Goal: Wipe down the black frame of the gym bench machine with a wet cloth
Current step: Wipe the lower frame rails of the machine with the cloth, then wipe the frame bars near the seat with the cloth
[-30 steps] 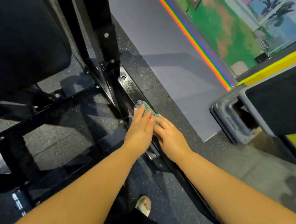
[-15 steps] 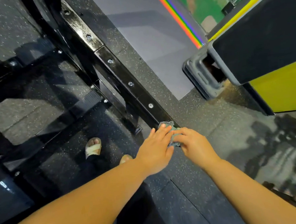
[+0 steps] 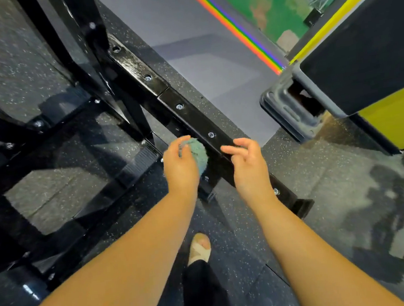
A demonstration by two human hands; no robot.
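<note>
The black frame [image 3: 194, 119] of the bench machine runs diagonally across the floor as a long bolted bar, glossy at its far end. My left hand [image 3: 180, 167] grips a bunched teal cloth [image 3: 199, 154] just beside the bar's near side. My right hand [image 3: 246, 163] hovers above the bar a little to the right, fingers loosely bent, holding nothing. More black cross-members [image 3: 54, 142] of the frame spread out to the left.
A black-and-yellow padded box [image 3: 370, 67] with a grey moulded corner [image 3: 288, 110] stands at the right. A rainbow stripe [image 3: 235, 26] borders a mural at the back. My sandalled foot [image 3: 200, 248] stands on the speckled rubber floor below my hands.
Both hands pressed the cloth on the bar together and slid toward its near end. Now the right hand has let go and lifted away; the left hand alone holds the bunched cloth.
</note>
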